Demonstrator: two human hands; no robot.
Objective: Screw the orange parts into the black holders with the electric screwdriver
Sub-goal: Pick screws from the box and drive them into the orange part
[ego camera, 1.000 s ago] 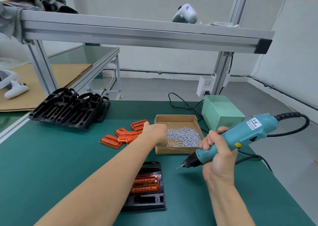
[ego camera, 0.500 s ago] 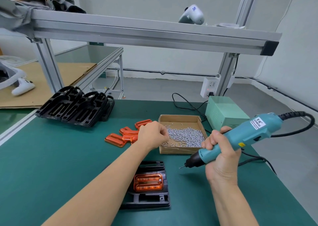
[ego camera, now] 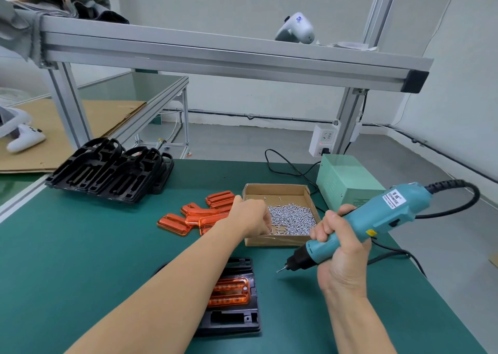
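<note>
On a green work surface (ego camera: 80, 259) under an aluminium frame (ego camera: 215, 54), a person reaches for a screw while an orange part (ego camera: 231, 291) sits seated in its black holder (ego camera: 234, 324) at the near edge, partly hidden beneath the left forearm. The cardboard box (ego camera: 277, 189) of screws (ego camera: 293, 217) lies just beyond that holder, and the left hand (ego camera: 249, 216) is over the box's near left corner, fingers curled down toward the loose screws there; whether a screw is already pinched cannot be told. The holder's long axis runs away from the viewer, so the hand must travel back toward the body to reach it. The right hand (ego camera: 341, 248), well to the right of the holder, grips the teal electric screwdriver (ego camera: 377, 216) with fingers wrapped round its barrel, bit angled down and left, tip off the surface and pointing toward the holder; this hand is the nearer of the two to the screw points. Spare orange parts (ego camera: 194, 214) lie heaped just left of the box, a stack of empty black holders (ego camera: 113, 170) stands at the far left, and a green power supply (ego camera: 347, 183) sits behind the box. The screwdriver's cable (ego camera: 458, 200) loops to the right, clear of the likely path.
</note>
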